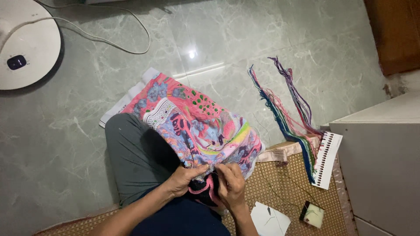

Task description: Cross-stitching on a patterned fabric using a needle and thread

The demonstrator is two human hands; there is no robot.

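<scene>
Left hand [186, 177] and right hand [229, 183] close together over lap, both pinched on near edge of embroidery cloth [199, 126]; needle too small to tell. Cloth draped over knee in grey trousers [133, 153], far end on marble floor [65, 131]. Right: paper scrap [270, 220], small pincushion [312, 215] on woven mat [288, 183]. Beyond: thread organiser card [327, 159] with coloured floss strands [288, 105]. Far left: white round fan base [30, 43], cable [109, 41].

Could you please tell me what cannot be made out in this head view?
- Needle: too small, hidden between the right hand and left hand.
- Near edge of the pink embroidered cloth: covered by both hands.
- Round white fan base: cut off by the left edge.
</scene>
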